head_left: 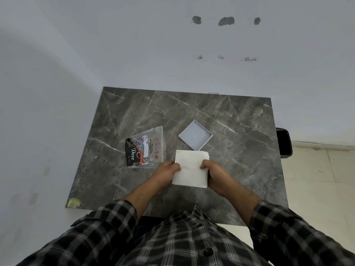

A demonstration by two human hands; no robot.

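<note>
I hold a folded white paper napkin (190,167) just above the dark marble table (240,131). My left hand (166,173) pinches its left edge and my right hand (215,175) grips its right edge, thumb on top. Behind the napkin a shallow square white box (195,134) lies open side up, turned like a diamond. To the left lies a clear plastic bag (148,147) with a black packet marked Dove inside.
The table stands against a white wall at its back and left. A black bin (284,142) sits on the floor past the table's right edge. A yellowish tape patch (73,202) marks the near left corner.
</note>
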